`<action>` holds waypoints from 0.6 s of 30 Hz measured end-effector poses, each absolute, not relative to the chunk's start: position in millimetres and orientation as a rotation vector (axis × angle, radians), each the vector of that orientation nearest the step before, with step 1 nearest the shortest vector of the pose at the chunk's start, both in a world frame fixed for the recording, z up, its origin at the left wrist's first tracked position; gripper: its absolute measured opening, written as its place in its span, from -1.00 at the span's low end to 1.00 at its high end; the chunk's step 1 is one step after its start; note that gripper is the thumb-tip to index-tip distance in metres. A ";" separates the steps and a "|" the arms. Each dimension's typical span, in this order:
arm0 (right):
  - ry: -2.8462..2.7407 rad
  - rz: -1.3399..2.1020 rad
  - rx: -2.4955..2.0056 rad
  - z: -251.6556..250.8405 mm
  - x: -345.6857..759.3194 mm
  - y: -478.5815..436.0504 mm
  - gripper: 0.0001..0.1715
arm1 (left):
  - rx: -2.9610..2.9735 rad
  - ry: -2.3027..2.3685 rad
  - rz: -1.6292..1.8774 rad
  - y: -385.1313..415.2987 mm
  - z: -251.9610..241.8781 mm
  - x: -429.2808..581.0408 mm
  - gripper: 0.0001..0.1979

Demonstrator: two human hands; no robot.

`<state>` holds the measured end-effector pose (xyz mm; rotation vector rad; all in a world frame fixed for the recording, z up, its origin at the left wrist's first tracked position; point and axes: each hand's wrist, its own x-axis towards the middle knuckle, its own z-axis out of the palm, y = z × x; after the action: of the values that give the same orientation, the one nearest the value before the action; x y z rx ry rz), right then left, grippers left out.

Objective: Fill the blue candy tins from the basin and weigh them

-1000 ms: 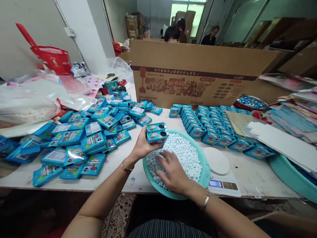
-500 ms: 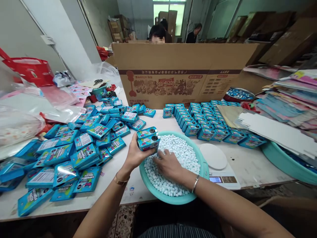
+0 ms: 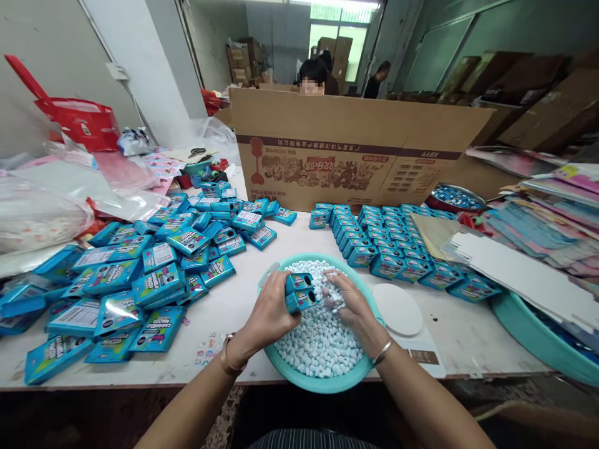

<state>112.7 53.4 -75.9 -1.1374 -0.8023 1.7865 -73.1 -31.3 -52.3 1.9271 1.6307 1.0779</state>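
Note:
Above the turquoise basin (image 3: pixel 314 381), my left hand (image 3: pixel 269 305) is closed round two small blue candy boxes (image 3: pixel 300 293), side by side and tilted so that their dark round openings face right. White pellet candies (image 3: pixel 322 349) fill the basin. My right hand (image 3: pixel 353 302) has its fingers curled round a scoop of these candies, a little right of the box openings; some pellets look blurred there. To the right of the basin stands a scale with a round white plate (image 3: pixel 397 309), its display partly hidden by my right wrist.
Many blue boxes lie in a loose pile (image 3: pixel 154 280) on the left. Rows of upright boxes (image 3: pixel 388 262) stand at the back right. Behind them is a large cardboard carton (image 3: pixel 327 168). Another turquoise tub (image 3: pixel 538 324) and stacked printed sheets (image 3: pixel 538 218) are at the right edge.
My left hand has tipped the boxes so their openings turn right, over the basin. My right hand has risen from the candies with a scoop and moved right. The camera view has shifted slightly.

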 end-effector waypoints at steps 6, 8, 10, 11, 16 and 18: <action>-0.432 1.624 -0.810 -58.8 84.2 42.4 -0.74 | 1.942 1.677 1.022 -21.2 -64.7 -56.8 -0.36; -0.524 1.536 -0.799 -51.5 78.4 39.7 -0.73 | 1.897 1.679 1.092 -21.1 -66.9 -53.7 -0.36; -0.621 1.469 -0.809 -42.4 74.8 37.0 -0.73 | 1.850 1.670 1.144 -21.9 -67.3 -51.4 -0.34; -0.664 1.449 -0.809 -37.4 73.4 35.6 -0.73 | 1.826 1.668 1.159 -22.4 -66.9 -50.4 -0.33; -0.786 1.429 -0.798 -17.7 69.3 31.4 -0.77 | 1.771 1.652 1.199 -24.5 -61.0 -46.8 -0.33; -0.831 1.400 -0.805 -14.8 69.1 31.6 -0.79 | 1.761 1.650 1.207 -24.3 -58.2 -47.0 -0.31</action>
<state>69.1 31.6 -14.8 -0.8046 -0.8314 1.3996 -47.0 -24.3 -58.2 1.7609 1.6498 1.2074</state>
